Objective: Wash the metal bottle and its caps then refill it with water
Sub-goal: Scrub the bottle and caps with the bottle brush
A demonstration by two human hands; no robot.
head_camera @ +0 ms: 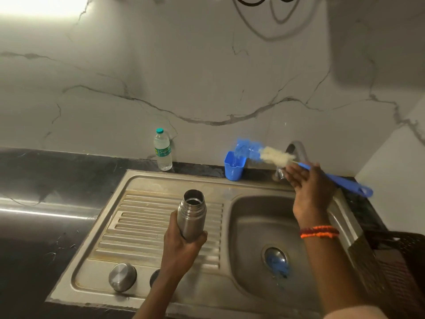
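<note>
**Holding the open bottle over the drainboard, lifting the brush by the tap**

Gripping the metal bottle (192, 214) in the left hand (184, 244), fingers and thumb curling round its lower body, mouth open and tipping slightly away toward the wall. Hovering it above the ribbed drainboard (142, 224) of the steel sink (128, 180), just left of the basin.

Raising the right hand (309, 187) over the back rim of the basin, holding the bottle brush (299, 165) across the palm. Blurring badly here, so the fingers looking fairly straight with the blue handle passing behind them; grasping the brush, though exactly how the thumb is lying cannot be told. Pointing the white and blue bristles left, toward the blue plastic holder (234, 166) standing at the back edge, right in front of the tap (296, 149).

Sitting on the near flat of the drainboard: a round steel cap (122, 277), and a second dark cap (154, 277) half hiding behind the left forearm.

Standing upright against the marble wall, a small plastic water bottle (162, 150) with a green lid. Showing something blue at the basin drain (276, 261). Wearing orange and red threads (319, 231) round the right wrist
</note>
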